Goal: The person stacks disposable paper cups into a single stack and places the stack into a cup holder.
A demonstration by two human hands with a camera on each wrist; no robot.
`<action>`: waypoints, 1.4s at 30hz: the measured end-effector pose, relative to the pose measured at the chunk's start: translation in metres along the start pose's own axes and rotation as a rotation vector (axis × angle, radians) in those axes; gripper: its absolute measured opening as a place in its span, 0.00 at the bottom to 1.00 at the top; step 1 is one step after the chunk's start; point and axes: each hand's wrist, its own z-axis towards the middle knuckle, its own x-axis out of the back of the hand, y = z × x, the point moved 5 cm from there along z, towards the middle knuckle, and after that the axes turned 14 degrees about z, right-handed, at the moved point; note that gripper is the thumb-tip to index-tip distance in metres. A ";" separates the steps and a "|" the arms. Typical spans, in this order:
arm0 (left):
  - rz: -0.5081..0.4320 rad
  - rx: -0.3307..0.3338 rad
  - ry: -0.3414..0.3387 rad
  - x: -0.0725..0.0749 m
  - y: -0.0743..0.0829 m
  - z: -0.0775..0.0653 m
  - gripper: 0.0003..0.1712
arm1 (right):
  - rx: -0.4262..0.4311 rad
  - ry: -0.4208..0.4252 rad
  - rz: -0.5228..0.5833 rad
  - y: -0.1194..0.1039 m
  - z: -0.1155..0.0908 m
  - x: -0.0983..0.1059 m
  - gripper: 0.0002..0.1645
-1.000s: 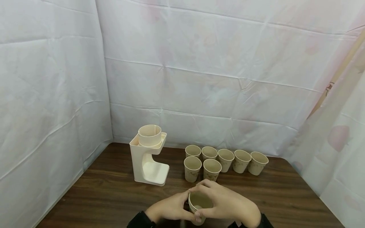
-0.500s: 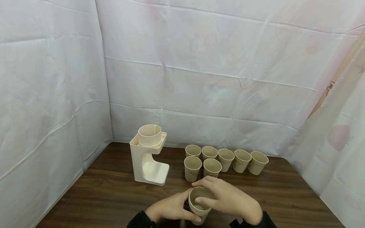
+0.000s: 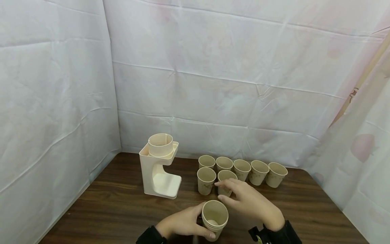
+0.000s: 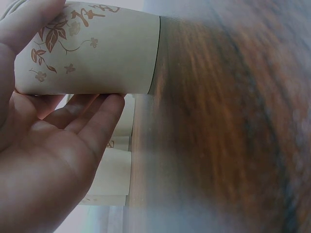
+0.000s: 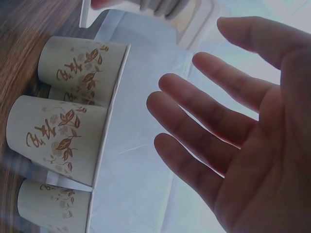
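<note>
Near the front edge of the table, my left hand grips a short stack of nested beige paper cups from the left side. In the left wrist view, its thumb and fingers wrap the leaf-printed cup, whose base is right at the wood. My right hand is apart from the stack, to its upper right, with fingers extended and nothing held. In the head view its fingertips overlap a standing paper cup in the front row. The right wrist view shows the spread palm facing several printed cups.
More paper cups stand upright in a back row, with another cup at the front left. Left of them is a cream C-shaped stand with a round sleeve on top. White cloth hangs behind the wooden table.
My right hand has come off the stack's rim, where its fingers and thumb were, and moved right and forward toward the standing cups. The left hand and its stack have stayed in place.
</note>
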 end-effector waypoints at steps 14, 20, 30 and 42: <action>0.063 0.032 0.024 0.001 -0.001 0.000 0.42 | -0.126 0.052 -0.070 0.027 0.008 0.005 0.23; 0.067 0.043 0.023 0.001 -0.003 0.000 0.43 | -0.138 0.097 -0.102 0.039 0.014 0.008 0.24; 0.052 0.037 0.027 0.001 0.000 -0.001 0.42 | -0.200 0.138 -0.121 0.064 0.020 0.004 0.27; 0.046 0.029 0.015 0.000 -0.002 0.001 0.42 | -0.314 0.120 -0.153 0.081 0.018 -0.007 0.33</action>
